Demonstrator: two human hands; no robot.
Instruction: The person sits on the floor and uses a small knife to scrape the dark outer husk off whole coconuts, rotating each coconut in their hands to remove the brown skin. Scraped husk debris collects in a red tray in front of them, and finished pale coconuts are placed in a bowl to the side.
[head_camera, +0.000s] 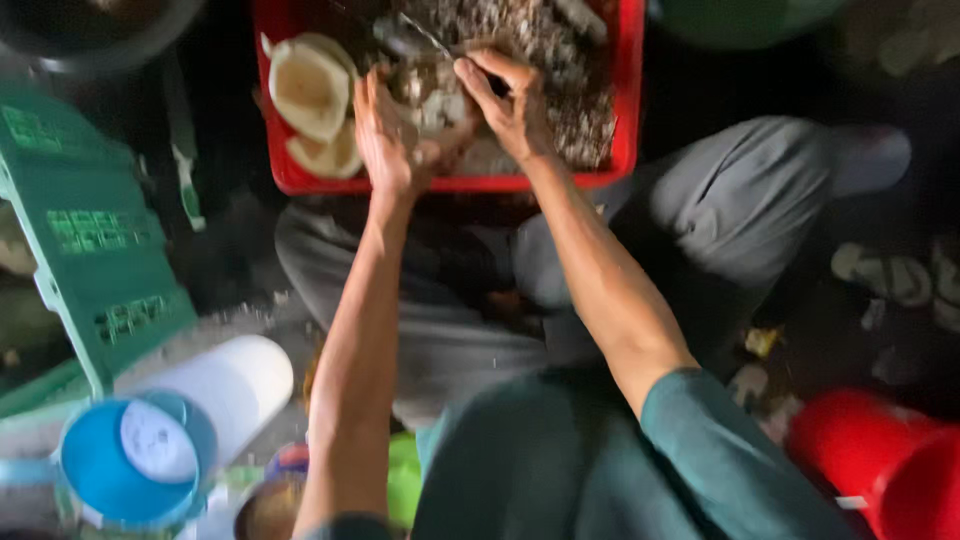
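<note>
A red plastic crate (625, 110) stands in front of me, filled with grey-brown rubble-like shells. Pale, rounded shell halves (310, 90) lie at its left side. My left hand (385, 135) cups a lumpy grey shell (432, 100) over the crate. My right hand (505, 100) is closed on a thin metal tool (410, 38) whose tip points up and left over that shell. The picture is blurred, so the tool's shape is unclear.
A green plastic crate (85, 230) leans at the left. A blue scoop (120, 465) and a white cylinder (225, 380) lie at lower left. A red bucket (885, 460) stands at lower right. My knees in grey trousers (740, 195) flank the red crate.
</note>
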